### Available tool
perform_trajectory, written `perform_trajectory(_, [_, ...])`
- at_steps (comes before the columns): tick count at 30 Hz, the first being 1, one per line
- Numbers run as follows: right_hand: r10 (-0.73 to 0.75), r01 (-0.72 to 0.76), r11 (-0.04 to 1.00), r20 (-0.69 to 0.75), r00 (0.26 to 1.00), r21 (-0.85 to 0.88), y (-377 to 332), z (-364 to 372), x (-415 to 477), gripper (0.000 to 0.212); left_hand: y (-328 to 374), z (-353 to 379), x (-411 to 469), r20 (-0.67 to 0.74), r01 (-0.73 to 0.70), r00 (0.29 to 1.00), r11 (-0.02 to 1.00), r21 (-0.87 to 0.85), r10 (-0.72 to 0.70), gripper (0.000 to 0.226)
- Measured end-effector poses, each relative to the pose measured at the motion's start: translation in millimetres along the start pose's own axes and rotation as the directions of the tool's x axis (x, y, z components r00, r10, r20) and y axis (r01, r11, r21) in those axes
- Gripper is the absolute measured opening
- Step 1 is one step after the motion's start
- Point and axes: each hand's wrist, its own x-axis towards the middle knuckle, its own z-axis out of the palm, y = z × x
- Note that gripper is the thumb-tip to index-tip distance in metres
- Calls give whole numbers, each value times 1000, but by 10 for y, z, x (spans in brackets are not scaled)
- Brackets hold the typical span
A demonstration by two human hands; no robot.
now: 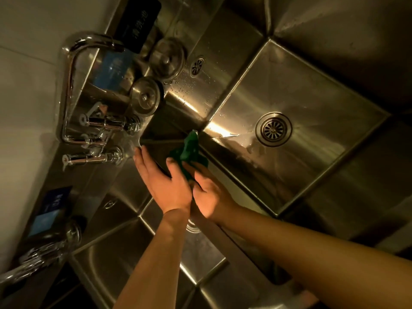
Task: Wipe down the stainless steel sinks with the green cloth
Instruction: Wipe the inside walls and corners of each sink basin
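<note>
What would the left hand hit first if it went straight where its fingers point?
Likely the tap at the back: the left hand points its straight fingers that way. Depth is unclear, so it's a guess.

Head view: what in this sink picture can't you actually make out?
Head view throughout:
- Cloth: lower part hidden between the left hand and right hand.
- Near drain: mostly behind the wrists.
- Sign wording: too dark and blurred.
- Lower tap: blurred, cut off by the left edge.

Chrome faucet [107, 122] by white wall [26, 85]; round metal stopper [146, 97] just beside; dark sign [138, 23] above.
</note>
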Motion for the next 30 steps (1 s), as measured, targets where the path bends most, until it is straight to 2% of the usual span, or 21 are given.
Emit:
perform_trajectory(3, [-71, 72, 997, 85, 994, -4, -52, 10, 341, 50, -16, 1, 11, -2, -7, 1000, 1000, -2, 7, 69])
perform_trajectory(8, [-108, 119, 988, 101, 989, -102, 32, -3, 744, 48, -31, 12, 17, 2, -9, 1000, 1000, 2, 9, 70])
perform_trajectory(16, [84, -62, 971, 87, 993, -230, 277, -187, 1037, 50, -11, 1, 22, 23, 5, 1000, 1000, 12, -5, 71])
perform_trajectory(21, [272, -212, 941, 216, 938, -265, 215, -598, 1019, 46, 42, -35, 4, 24, 27, 999, 1000, 6, -27, 69])
perform_trajectory(30, [320, -238, 915, 229, 919, -325, 57, -1157, 566, 47, 12, -21, -9, -20, 62, 998, 998, -8, -62, 67])
